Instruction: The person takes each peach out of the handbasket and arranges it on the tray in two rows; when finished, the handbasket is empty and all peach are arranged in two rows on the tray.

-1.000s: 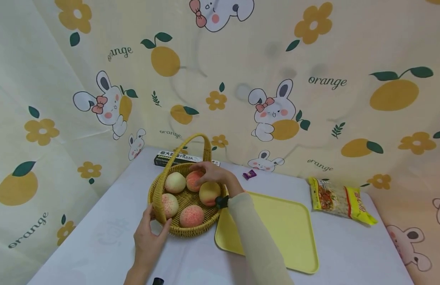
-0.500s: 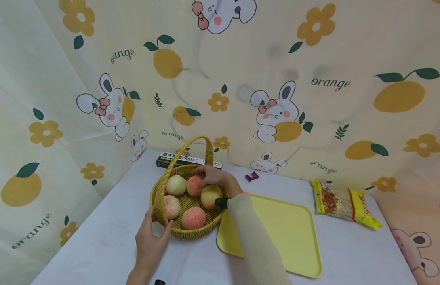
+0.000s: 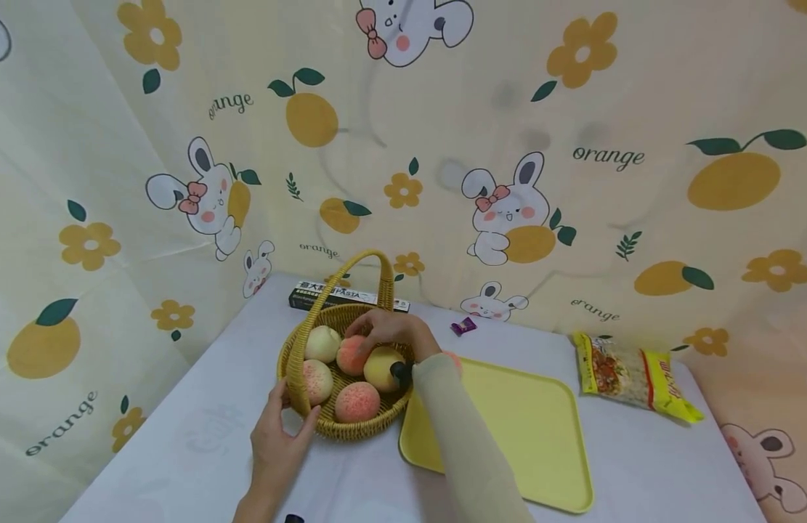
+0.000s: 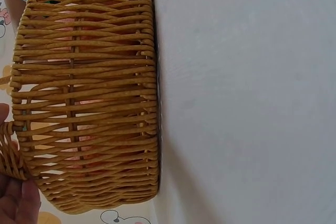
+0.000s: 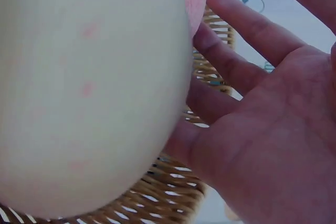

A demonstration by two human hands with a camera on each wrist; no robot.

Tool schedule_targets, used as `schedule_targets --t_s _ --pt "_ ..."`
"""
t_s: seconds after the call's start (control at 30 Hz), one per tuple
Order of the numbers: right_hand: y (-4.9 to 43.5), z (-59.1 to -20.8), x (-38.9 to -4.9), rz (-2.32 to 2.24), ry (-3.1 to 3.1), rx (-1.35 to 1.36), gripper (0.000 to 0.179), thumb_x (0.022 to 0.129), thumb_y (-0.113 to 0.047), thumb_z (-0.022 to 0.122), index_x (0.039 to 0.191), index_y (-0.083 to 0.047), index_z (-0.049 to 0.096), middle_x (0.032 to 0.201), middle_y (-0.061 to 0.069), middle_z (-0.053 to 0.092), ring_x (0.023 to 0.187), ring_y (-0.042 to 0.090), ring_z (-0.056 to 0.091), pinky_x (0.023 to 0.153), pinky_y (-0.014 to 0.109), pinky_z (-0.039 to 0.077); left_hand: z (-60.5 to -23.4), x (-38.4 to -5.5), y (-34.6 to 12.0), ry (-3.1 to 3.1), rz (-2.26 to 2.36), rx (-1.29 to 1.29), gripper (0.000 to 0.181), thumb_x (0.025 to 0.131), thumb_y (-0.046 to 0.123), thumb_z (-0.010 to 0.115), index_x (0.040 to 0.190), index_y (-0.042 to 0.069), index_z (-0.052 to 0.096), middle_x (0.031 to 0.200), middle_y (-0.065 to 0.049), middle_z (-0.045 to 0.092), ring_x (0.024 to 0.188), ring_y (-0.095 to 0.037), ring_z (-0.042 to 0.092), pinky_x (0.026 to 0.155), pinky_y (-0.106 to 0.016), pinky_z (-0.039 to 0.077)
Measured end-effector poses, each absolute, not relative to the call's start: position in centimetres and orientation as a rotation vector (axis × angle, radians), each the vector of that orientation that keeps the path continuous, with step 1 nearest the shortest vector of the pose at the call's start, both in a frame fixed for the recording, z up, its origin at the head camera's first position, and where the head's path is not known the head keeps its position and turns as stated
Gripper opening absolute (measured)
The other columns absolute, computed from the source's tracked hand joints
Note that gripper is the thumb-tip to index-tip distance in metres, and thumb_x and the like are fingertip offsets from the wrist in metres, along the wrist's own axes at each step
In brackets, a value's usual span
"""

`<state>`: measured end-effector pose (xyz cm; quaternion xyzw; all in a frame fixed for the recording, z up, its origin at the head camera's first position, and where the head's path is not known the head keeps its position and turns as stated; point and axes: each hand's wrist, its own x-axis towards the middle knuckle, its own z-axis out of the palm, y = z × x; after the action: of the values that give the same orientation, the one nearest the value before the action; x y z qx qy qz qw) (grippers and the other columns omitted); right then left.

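Observation:
A woven wicker basket (image 3: pixel 347 430) with a tall arched handle stands on the white table, holding several peaches. My left hand (image 3: pixel 275 443) grips the basket's near left side at the foot of the handle; its fingertips show there in the left wrist view. Inside the basket, my right hand (image 3: pixel 393 328) holds a pink peach (image 3: pixel 351 356) between its fingers. A yellowish peach (image 3: pixel 382 367) lies just below that hand and fills much of the right wrist view. Around them sit a pale peach (image 3: pixel 322 343), a speckled peach (image 3: pixel 317 381) and a pink-red peach (image 3: pixel 357 402).
A yellow tray (image 3: pixel 534 428) lies right of the basket, under my right sleeve. A pink thing (image 3: pixel 455 360) shows partly behind the sleeve. Farther back are a black pasta box (image 3: pixel 301 298), a purple wrapped candy (image 3: pixel 463 326) and a yellow food packet (image 3: pixel 632 374). Patterned cloth hangs behind.
My right hand has shifted slightly left and nearer, bringing the pink peach toward the basket's middle. The yellowish peach has shifted a little. My left hand stays on the basket; the head view moves slightly.

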<state>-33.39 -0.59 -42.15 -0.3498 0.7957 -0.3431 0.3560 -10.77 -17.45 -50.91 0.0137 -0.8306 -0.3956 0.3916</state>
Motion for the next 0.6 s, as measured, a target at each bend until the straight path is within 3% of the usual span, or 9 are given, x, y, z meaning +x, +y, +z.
schedule_targets --t_s 0.27,0.6 --pt "-1.5 -41.9 -32.9 -0.806 2.035 -0.936 0.057 0.086 -0.014 0.074 0.14 -0.006 0.057 0.143 0.008 0.053 0.128 0.02 0.049 0.102 0.034 0.044 -50.8 -10.7 -17.3 -2.124 -1.014 0.054 0.068 0.072 0.001 0.087 0.131 -0.003 0.054 0.102 -0.012 0.067 0.091 -0.018 0.061 0.079 -0.018 0.044" --pt "-2.1 -42.9 -32.7 -0.835 2.068 -0.901 0.056 0.084 -0.008 0.075 0.136 -0.006 0.056 0.136 0.006 0.055 0.117 0.017 0.051 0.099 0.033 0.044 -50.7 -10.5 -17.2 -2.131 -1.015 0.068 0.069 0.072 0.001 0.088 0.131 -0.004 0.053 0.102 -0.013 0.067 0.091 -0.019 0.061 0.079 -0.014 0.042"
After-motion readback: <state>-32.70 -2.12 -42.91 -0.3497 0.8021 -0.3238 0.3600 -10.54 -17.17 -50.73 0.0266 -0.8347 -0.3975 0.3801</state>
